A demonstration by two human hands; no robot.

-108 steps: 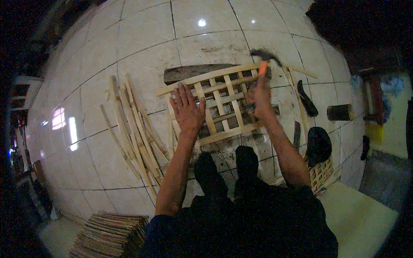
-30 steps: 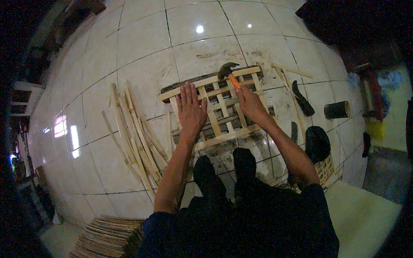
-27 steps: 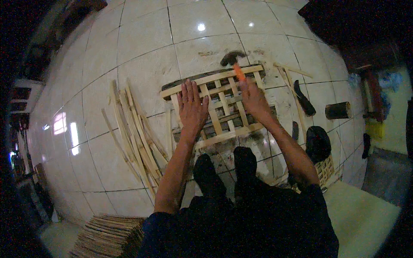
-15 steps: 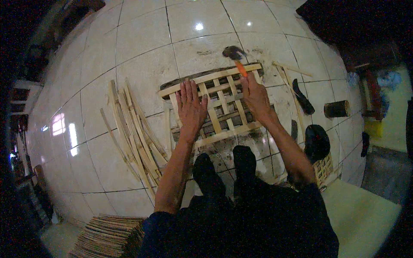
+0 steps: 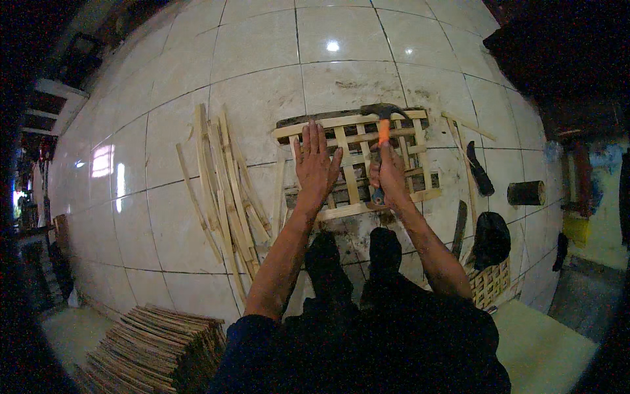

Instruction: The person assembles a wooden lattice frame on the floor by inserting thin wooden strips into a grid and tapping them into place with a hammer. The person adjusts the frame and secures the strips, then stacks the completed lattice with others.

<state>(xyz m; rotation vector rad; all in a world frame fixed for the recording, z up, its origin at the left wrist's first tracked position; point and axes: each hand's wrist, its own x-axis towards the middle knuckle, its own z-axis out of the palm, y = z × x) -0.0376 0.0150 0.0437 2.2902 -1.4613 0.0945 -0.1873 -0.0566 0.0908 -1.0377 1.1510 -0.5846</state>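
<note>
A lattice of pale, flat bamboo or wood strips (image 5: 341, 123) lies on the floor in front of my feet, with darker wooden pieces under it. My left hand (image 5: 316, 167) rests flat on its left part, fingers spread and pointing to the far edge. Wrapped round the handle of a claw hammer (image 5: 384, 131) is my right hand (image 5: 392, 174), above the lattice's right half. The hammer's dark head is over the far strip, below it an orange neck. Whether the head touches the strip I cannot tell.
Loose pale strips (image 5: 230, 190) lie to the left. A thick stack of thin strips (image 5: 141, 351) is at the lower left. On the right are a dark curved object (image 5: 480, 174), a short log-like cylinder (image 5: 526, 194), a black rounded item (image 5: 492, 238) and a woven lattice piece (image 5: 492, 284).
The hammer's head, blurred beyond the far edge before, is now over the far strip, and its handle is more upright in view. My left hand stays on the lattice. The whole view has shifted.
</note>
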